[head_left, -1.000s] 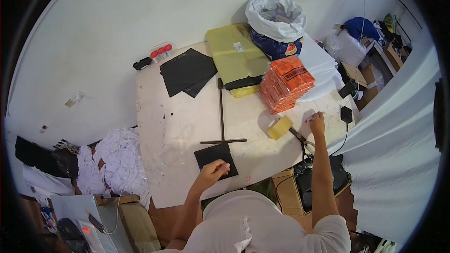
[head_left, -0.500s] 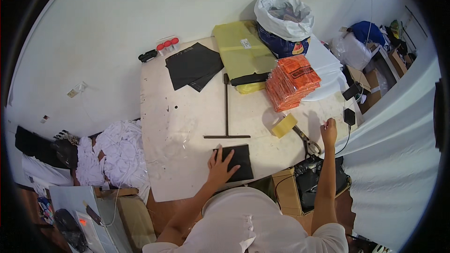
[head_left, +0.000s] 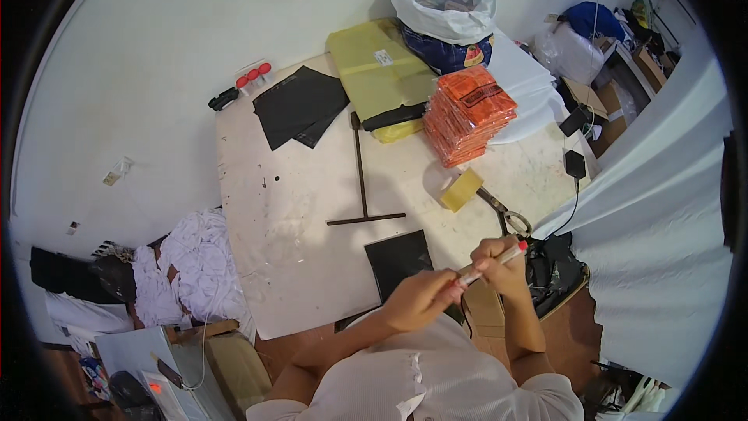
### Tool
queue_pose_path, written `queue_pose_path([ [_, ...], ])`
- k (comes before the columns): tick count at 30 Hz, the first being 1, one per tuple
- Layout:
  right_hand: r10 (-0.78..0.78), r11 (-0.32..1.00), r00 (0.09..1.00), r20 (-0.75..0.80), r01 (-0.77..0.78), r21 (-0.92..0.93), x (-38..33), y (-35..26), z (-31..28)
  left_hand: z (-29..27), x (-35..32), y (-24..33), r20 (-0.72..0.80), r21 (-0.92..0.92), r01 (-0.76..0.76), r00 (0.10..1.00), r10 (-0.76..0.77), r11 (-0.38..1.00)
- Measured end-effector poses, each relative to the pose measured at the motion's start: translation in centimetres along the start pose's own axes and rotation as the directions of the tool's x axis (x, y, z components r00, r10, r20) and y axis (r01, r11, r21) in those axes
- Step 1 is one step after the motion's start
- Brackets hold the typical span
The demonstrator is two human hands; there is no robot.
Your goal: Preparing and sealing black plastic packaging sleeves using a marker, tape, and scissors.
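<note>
The pale, scuffed rectangular worktop fills the middle. At its far edge lie a flat yellow plastic parcel and, right of it, a stack of orange plastic packets. Nearer, a dark metal T-square points at a black plastic mailer bag lying just beyond the hands. A yellowish tape roll and scissors sit to the right. The right hand is curled closed around a white marker pen with a red end; the left hand pinches its near end. To uncap cleanly, I'd judge a straight pull with the barrel held steady works best.
</note>
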State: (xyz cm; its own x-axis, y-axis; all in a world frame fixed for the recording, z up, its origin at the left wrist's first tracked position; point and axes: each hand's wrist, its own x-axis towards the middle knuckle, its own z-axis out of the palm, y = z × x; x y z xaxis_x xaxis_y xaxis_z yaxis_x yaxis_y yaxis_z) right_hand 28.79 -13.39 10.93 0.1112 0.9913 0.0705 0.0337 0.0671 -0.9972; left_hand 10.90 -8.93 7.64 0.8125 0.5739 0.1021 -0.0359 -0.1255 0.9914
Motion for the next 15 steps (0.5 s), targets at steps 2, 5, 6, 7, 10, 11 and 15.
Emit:
queue_pose_path([
  [2,-0.065,0.998,0.998,0.014,0.065,0.024,-0.6,-1.2,1.3,0.2,-0.1,1.4,0.095,0.070,0.037,0.995,-0.044,0.997],
  [5,-0.285,0.926,0.926,-0.248,0.333,0.178,-1.7,-2.5,2.6,0.3,-0.4,2.6,0.232,-0.019,-0.102,0.967,0.104,0.995],
  [6,-0.286,0.926,0.927,-0.241,0.332,0.178,-2.0,-3.3,2.5,0.6,-0.3,2.9,0.225,-0.019,-0.104,0.969,0.106,0.994],
  [7,-0.349,0.897,0.893,-0.283,0.405,0.174,-2.3,-4.1,2.3,1.0,0.0,3.2,0.347,-0.169,-0.025,0.934,0.084,0.985],
  [10,-0.400,0.869,0.859,-0.319,0.466,0.166,-3.0,-5.3,1.5,1.7,0.8,4.7,0.489,-0.403,0.107,0.864,0.115,0.909],
  [11,-0.393,0.877,0.862,-0.320,0.456,0.152,-3.1,-5.5,1.2,2.1,1.1,4.3,0.554,-0.494,0.195,0.822,0.134,0.847],
  [15,-0.451,0.832,0.817,-0.359,0.531,0.162,-3.0,-5.3,1.0,2.9,1.9,3.2,0.699,-0.674,0.492,0.666,0.261,0.551],
])
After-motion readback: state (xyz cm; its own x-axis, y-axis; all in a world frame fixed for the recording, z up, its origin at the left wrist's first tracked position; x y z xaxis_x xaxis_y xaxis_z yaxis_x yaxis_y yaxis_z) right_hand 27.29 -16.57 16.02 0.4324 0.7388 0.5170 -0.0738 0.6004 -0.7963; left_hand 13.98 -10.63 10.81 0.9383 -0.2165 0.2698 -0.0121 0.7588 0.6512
